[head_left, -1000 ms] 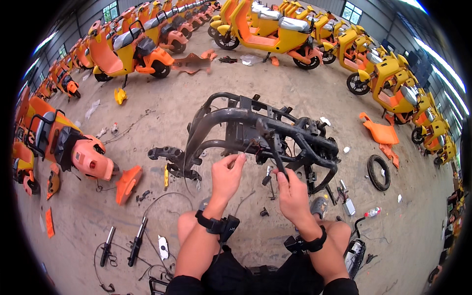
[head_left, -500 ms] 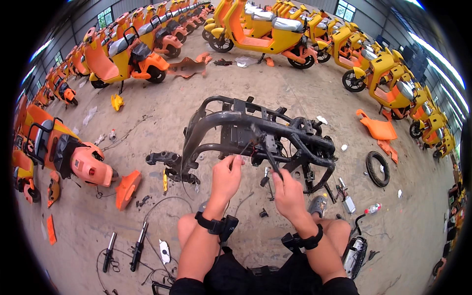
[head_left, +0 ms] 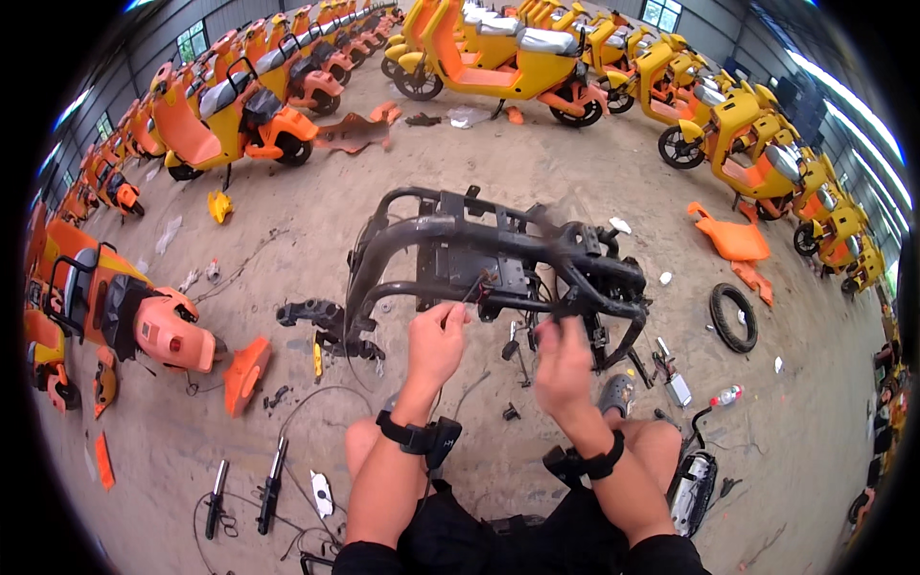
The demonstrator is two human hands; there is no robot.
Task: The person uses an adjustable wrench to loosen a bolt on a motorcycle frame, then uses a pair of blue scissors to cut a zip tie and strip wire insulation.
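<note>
A black scooter frame point(head_left: 436, 230) of bent tubes lies on the concrete floor in front of me. My left hand point(head_left: 436, 340) is closed in a pinch at the near side of the frame, just below some thin wires; whatever its fingertips hold is too small to make out. To the right, my right hand point(head_left: 563, 359) is smeared by motion, its fingers closed round the handle of a hammer. The dark hammer point(head_left: 563, 244) is blurred against the frame's tubes, so its head and any contact with the metal cannot be made out.
Orange and yellow scooters point(head_left: 498, 72) stand in rows around me. Left of the frame lies a black metal bracket point(head_left: 316, 314); two shock absorbers point(head_left: 271, 489) lie nearer. A tyre point(head_left: 733, 316), a bottle point(head_left: 726, 396) and orange panels point(head_left: 733, 235) are on the right.
My right hand has swung the hammer from a left-leaning tilt to a more upright one, blurring as it moves. The left hand keeps its pinch; the whole view has shifted slightly.
</note>
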